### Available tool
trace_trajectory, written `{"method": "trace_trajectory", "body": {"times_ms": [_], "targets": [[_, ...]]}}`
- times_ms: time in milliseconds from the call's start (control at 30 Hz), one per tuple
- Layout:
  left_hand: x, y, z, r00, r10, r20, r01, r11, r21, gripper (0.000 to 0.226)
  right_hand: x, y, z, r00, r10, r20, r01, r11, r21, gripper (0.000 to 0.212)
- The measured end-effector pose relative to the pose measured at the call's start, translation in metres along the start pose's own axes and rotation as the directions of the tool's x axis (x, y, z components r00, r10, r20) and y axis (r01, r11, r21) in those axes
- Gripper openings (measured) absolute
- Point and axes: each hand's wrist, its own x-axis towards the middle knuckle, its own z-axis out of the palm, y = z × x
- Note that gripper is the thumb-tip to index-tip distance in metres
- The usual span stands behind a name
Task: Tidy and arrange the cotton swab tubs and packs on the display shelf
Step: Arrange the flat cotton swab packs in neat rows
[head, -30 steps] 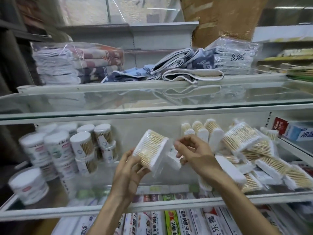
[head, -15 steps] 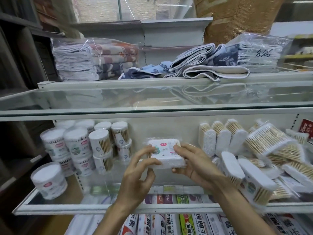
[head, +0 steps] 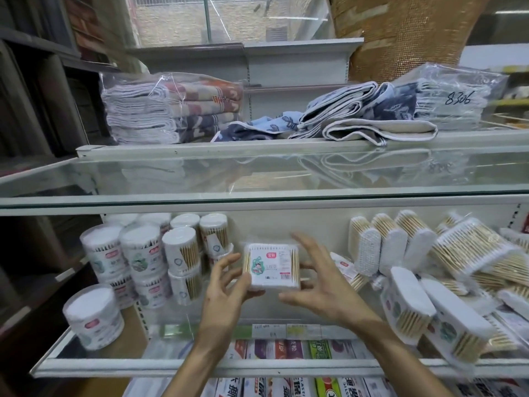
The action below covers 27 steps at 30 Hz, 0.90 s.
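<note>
The heap of cotton swab packs (head: 472, 253) at the right is blurred and runs off the frame edge, so it cannot be counted; three packs stand upright behind it and two lean at the front. Of the round tubs (head: 140, 250) on the left, at least seven white lids show on top, with the rear ones half hidden, and one wider tub (head: 93, 316) sits alone in front.

The square pack (head: 272, 266), clear film over wooden sticks with a printed paper label, is upright in the gap between tubs and heap, above the glass display shelf (head: 171, 365). The left grip (head: 226, 290) grasps it, thumb beneath and fingers curled at its left edge. The right grip (head: 320, 285) is released, fingers splayed, one fingertip at the pack's right edge.

Bagged towels (head: 171, 110) lie on the upper shelf.
</note>
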Motion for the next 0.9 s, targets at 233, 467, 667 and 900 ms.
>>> {"method": "trace_trajectory", "body": {"times_ms": [233,467,667,900], "targets": [[0.001,-0.002,-0.012,0.996,0.079,-0.032,-0.067,0.957,0.282,0.042,0.037,0.017,0.021,0.994,0.103,0.033,-0.086,0.937,-0.338,0.062],[0.0,0.003,-0.03,0.987,0.158,-0.009,-0.146,0.936,0.319,0.033,0.07,0.022,0.042,0.986,0.145,0.086,-0.089,0.88,-0.467,0.06],[-0.001,-0.001,-0.027,0.988,0.151,0.027,-0.151,0.935,0.32,0.029,0.063,0.022,0.044,0.987,0.153,0.042,-0.115,0.871,-0.477,0.064],[0.001,-0.013,-0.01,0.99,0.125,0.071,-0.14,0.949,0.282,0.027,0.033,-0.014,-0.034,0.85,-0.328,-0.413,-0.243,0.45,-0.859,0.044]]}}
